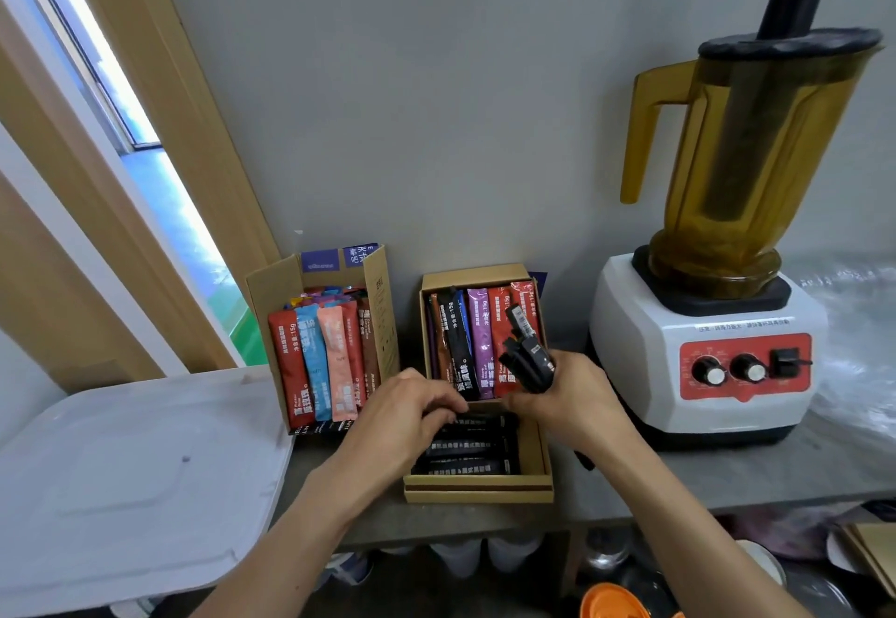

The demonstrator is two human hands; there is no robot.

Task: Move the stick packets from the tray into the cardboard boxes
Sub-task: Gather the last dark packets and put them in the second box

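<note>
The right hand (577,394) grips black stick packets (528,360) above the cardboard box (477,491); at its 9 o'clock, the left hand (412,414) pinches flat packets (465,448) lying inside.

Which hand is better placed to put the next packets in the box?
Right. The right hand grips black packets over the box; the left hand touches flat packets inside.

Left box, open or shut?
Open: the left box has its flaps standing up, and coloured packets show inside, upright side by side.
</note>
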